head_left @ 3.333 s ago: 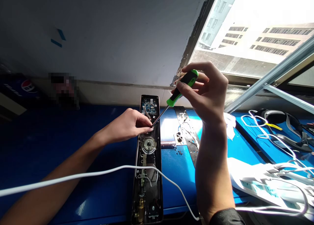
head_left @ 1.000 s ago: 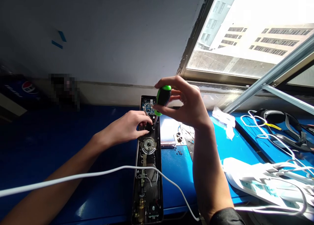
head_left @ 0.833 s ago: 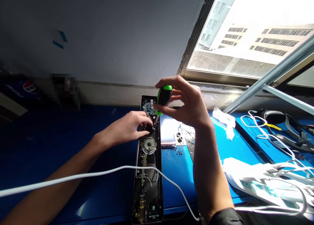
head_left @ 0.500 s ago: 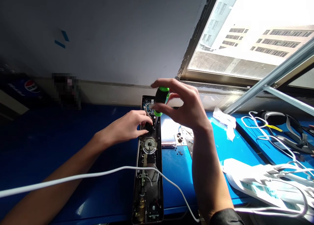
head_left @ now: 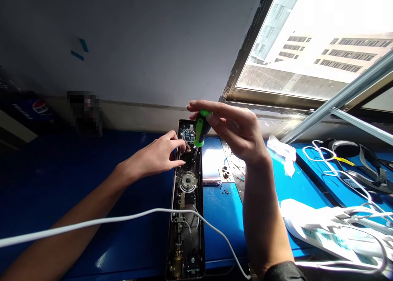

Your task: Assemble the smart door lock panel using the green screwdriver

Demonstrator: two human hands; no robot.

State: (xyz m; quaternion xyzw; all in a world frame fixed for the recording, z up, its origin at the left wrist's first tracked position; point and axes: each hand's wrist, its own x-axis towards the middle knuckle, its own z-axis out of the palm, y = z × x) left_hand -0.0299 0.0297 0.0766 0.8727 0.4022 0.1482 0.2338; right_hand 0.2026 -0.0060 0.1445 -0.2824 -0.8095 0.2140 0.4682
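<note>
My right hand grips the top end of a black and green screwdriver between thumb and fingers. Its shaft points down into a long, narrow black lock-like housing, near a black block. The tip's exact contact cannot be made out. My left hand reaches over the housing's left wall, thumb and index finger apart beside the block. Inside the housing are a blue circuit board with wires at the far end, a round metal part and a brass cylinder.
A white cable crosses over the housing. Small dark screws lie right of it on the blue table, near a metal plate with a round fitting. Farther right are clear plastic wrapping, a white power strip and a headset.
My right hand has turned the screwdriver, and its fingers now lie closer over the handle's top. My left fingers have drawn back slightly, uncovering more of the black block and wires.
</note>
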